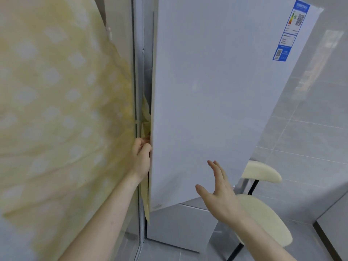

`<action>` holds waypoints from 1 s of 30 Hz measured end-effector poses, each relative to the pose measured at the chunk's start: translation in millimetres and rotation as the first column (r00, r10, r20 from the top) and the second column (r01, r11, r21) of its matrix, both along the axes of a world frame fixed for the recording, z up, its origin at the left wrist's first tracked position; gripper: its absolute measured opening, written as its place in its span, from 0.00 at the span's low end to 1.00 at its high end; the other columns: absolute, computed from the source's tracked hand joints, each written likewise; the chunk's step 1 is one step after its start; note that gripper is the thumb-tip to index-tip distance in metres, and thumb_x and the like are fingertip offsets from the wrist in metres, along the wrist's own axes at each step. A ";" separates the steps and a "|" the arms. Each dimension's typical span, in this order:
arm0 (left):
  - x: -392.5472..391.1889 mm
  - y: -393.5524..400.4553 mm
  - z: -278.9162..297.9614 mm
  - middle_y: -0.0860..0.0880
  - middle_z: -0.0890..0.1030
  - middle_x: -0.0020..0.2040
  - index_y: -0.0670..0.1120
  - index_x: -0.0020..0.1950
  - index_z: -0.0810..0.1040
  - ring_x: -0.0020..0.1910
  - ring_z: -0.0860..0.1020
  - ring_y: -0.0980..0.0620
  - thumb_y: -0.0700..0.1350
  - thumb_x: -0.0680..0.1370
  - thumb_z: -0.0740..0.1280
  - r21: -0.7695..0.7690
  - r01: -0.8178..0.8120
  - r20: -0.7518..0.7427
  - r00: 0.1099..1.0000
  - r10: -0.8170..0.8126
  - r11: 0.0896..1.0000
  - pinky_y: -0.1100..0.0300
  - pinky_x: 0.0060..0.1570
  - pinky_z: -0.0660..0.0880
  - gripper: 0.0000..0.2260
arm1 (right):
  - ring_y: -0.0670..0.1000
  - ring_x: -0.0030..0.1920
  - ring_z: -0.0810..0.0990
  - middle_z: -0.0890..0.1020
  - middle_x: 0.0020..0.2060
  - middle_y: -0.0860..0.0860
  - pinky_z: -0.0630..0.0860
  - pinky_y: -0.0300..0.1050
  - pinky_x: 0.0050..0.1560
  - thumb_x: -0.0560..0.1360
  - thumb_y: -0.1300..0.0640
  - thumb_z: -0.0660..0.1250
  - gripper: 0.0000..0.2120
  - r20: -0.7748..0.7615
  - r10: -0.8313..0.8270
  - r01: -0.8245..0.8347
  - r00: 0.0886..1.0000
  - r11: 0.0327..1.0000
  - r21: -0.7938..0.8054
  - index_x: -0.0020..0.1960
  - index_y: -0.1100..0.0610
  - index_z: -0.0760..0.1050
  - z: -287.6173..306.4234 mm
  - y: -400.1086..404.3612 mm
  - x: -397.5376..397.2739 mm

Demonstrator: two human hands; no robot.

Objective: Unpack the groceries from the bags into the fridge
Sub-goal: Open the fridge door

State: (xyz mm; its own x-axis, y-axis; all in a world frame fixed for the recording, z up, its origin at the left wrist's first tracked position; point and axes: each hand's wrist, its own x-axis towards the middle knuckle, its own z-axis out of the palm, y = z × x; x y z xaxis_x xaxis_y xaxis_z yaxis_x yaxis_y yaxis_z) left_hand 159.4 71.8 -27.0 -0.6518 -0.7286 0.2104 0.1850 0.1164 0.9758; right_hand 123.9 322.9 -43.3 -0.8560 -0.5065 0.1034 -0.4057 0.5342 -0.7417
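While the left hand [141, 157] gripped the fridge door [216, 102] edge to pull it open, the right hand [218, 193] hovered spread, empty.

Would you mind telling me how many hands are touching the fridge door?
1. The left hand grips the left edge of the fridge door. The right hand hovers open in front of it, apparently not touching.

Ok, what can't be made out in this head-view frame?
- Fridge interior: hidden behind the fridge door.
- Left hand fingertips: tucked behind the door's edge.
- Grocery bags: none in frame.
- Energy label text: too small.
- Yellow curtain: blurred, cut off at the left edge.
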 end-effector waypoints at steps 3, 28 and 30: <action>23.0 12.4 0.6 0.49 0.78 0.35 0.39 0.40 0.75 0.33 0.76 0.62 0.34 0.80 0.61 0.083 0.091 -0.080 0.993 -0.084 0.992 0.68 0.36 0.71 0.09 | 0.42 0.81 0.55 0.44 0.80 0.31 0.64 0.48 0.77 0.79 0.45 0.69 0.41 -0.041 -0.011 0.009 0.999 0.999 -0.045 0.82 0.37 0.46 -5.3 -5.6 22.9; 59.1 94.7 -27.4 0.54 0.86 0.51 0.48 0.53 0.84 0.52 0.82 0.60 0.34 0.80 0.63 -0.237 0.606 0.331 0.785 -0.523 0.760 0.67 0.55 0.75 0.13 | 0.53 0.72 0.72 0.73 0.70 0.48 0.70 0.64 0.71 0.77 0.59 0.66 0.32 -0.105 -0.546 0.388 0.831 0.705 -0.593 0.79 0.54 0.60 -42.9 84.3 118.8; 56.8 97.8 -28.7 0.57 0.86 0.51 0.51 0.52 0.84 0.52 0.82 0.61 0.36 0.79 0.64 -0.262 0.598 0.335 0.793 -0.509 0.758 0.66 0.53 0.75 0.13 | 0.55 0.74 0.70 0.71 0.72 0.50 0.69 0.64 0.72 0.78 0.59 0.65 0.33 -0.110 -0.602 0.422 0.791 0.667 -0.614 0.81 0.53 0.58 -47.4 96.3 121.0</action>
State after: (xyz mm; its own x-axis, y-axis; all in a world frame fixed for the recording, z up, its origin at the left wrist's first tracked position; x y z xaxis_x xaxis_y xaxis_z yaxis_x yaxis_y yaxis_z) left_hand 216.2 169.6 -55.7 -0.9775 -0.1345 0.1627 0.0983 0.3922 0.9146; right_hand 244.8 419.2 -90.8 -0.8449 0.2232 0.4861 -0.4241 0.2745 -0.8630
